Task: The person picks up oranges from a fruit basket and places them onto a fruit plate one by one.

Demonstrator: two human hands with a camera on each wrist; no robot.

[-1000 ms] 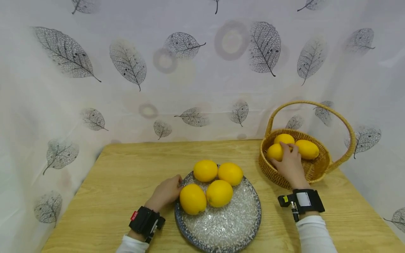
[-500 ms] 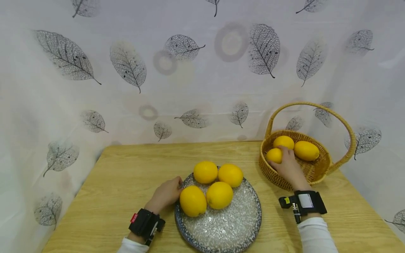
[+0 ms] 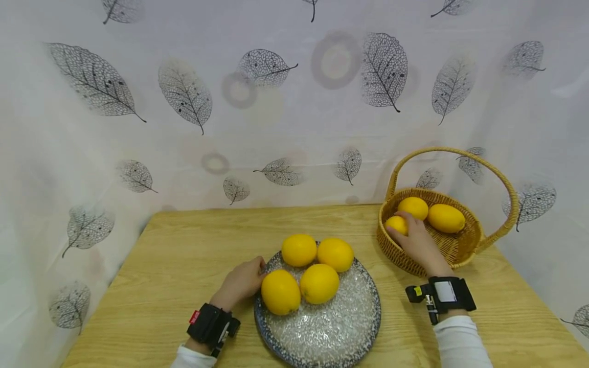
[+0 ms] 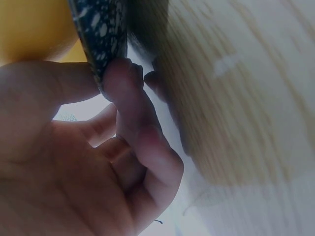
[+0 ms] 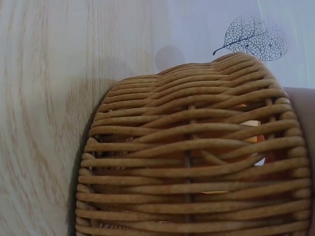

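My left hand [image 3: 243, 278] pinches the left rim of a round speckled plate [image 3: 333, 329]; in the left wrist view the thumb is above the dark blue rim [image 4: 100, 37] and curled fingers below. Several lemons lie toward the back and left of the plate, one of them [image 3: 280, 292] close to this hand. On the right, my right hand [image 3: 420, 244] reaches into a wicker basket [image 3: 391, 251] and grips a lemon [image 3: 397, 225] at its left side. Two more lemons sit in the basket, one behind [image 3: 412, 208] and one to the right [image 3: 446, 219]. Basket weave hides most of the right hand in its wrist view.
The basket's tall arched handle [image 3: 453, 150] rises over its right part. Both things stand on a wooden table [image 3: 193, 240], the basket near the back right corner. A leaf-patterned curtain [image 3: 276, 122] hangs behind the table and along its sides.
In the basket, the gripped lemon and my right hand have shifted slightly toward the near left, away from the other lemons. The left hand and plate stay put.
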